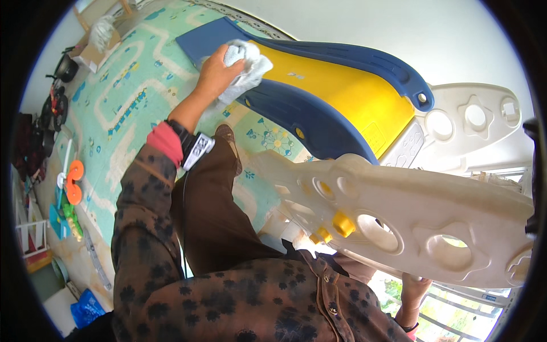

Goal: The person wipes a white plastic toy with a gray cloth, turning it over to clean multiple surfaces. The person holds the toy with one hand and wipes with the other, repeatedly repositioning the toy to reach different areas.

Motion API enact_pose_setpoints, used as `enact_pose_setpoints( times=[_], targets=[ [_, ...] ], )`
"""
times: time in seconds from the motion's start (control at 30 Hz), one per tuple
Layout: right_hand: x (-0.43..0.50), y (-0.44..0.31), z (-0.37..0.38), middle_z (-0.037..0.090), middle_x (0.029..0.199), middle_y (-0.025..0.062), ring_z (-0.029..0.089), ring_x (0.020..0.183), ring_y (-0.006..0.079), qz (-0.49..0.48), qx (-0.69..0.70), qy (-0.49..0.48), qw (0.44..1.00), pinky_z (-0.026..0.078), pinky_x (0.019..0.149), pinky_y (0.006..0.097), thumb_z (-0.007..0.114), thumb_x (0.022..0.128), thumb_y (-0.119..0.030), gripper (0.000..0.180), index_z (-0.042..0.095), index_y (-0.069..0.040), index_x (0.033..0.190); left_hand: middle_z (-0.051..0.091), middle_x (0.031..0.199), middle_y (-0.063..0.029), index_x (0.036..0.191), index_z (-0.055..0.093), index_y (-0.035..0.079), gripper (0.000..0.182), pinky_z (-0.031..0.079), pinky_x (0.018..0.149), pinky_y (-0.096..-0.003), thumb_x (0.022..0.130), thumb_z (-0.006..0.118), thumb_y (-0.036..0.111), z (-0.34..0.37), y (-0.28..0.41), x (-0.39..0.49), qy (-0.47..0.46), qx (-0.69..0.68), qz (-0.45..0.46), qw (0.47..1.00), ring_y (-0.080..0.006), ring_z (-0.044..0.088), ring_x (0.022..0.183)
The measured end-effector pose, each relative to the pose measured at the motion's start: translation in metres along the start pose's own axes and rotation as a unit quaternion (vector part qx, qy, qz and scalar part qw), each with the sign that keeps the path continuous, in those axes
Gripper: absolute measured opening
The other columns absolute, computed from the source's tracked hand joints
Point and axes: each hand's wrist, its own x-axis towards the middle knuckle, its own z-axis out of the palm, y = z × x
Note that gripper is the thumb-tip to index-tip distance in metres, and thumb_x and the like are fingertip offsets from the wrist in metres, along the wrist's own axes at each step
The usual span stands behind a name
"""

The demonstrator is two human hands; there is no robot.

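Observation:
My left hand (217,72) is closed around a bunched pale blue cloth (250,70). It holds the cloth over the low end of a children's plastic slide, beside the yellow chute (324,81) and its dark blue side rail (295,111). At the lower right, my right hand (412,290) grips the bottom edge of a beige plastic side panel (406,205); the panel hides part of its fingers. Round and star-shaped holes pierce this panel, and yellow plastic knobs (343,224) stick out of it. A second side panel (474,111) stands across the chute's high end.
A green patterned play mat (124,89) covers the floor. Along the left lie an orange plastic toy (74,181), a green toy (72,218) and a blue bag (89,308). Farther off are a cardboard box (96,53) and a small bike (55,107). A white wall (384,25) borders the slide.

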Motion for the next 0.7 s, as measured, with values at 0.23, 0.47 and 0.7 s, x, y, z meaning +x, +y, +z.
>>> enact_pose_setpoints(
  times=[0.23, 0.47, 0.7],
  targets=[
    [-0.001, -0.007, 0.001, 0.065, 0.105, 0.0104, 0.061, 0.097, 0.0240, 0.028, 0.045, 0.004, 0.999, 0.047, 0.090, 0.0363, 0.072, 0.071, 0.000, 0.039, 0.063, -0.002, 0.108, 0.061, 0.118, -0.0160, 0.126, 0.056, 0.003, 0.052, 0.047, 0.095, -0.0345, 0.083, 0.077, 0.024, 0.041, 0.115, -0.045, -0.235, -0.163, 0.349, 0.892, -0.0282, 0.061, 0.107],
    [0.007, -0.006, 0.001, 0.069, 0.090, 0.0092, 0.065, 0.084, 0.0228, 0.041, 0.088, -0.021, 0.995, 0.052, 0.080, 0.0362, 0.071, 0.069, 0.002, 0.027, 0.068, -0.003, 0.095, 0.066, 0.101, -0.0225, 0.114, 0.058, -0.001, 0.046, 0.050, 0.083, -0.0428, 0.084, 0.072, 0.032, 0.049, 0.072, -0.034, -0.132, -0.095, 0.096, 0.982, -0.0401, 0.063, 0.094],
    [0.018, -0.017, 0.004, 0.067, 0.083, 0.0114, 0.067, 0.069, 0.0256, 0.012, 0.199, -0.069, 0.977, 0.053, 0.065, 0.0354, 0.064, 0.066, 0.009, 0.026, 0.063, -0.001, 0.091, 0.056, 0.123, -0.0236, 0.131, 0.047, 0.004, 0.066, 0.045, 0.096, -0.0419, 0.075, 0.074, 0.026, 0.045, 0.013, -0.066, 0.055, -0.091, -0.132, 0.986, -0.0382, 0.055, 0.116]
  ],
)
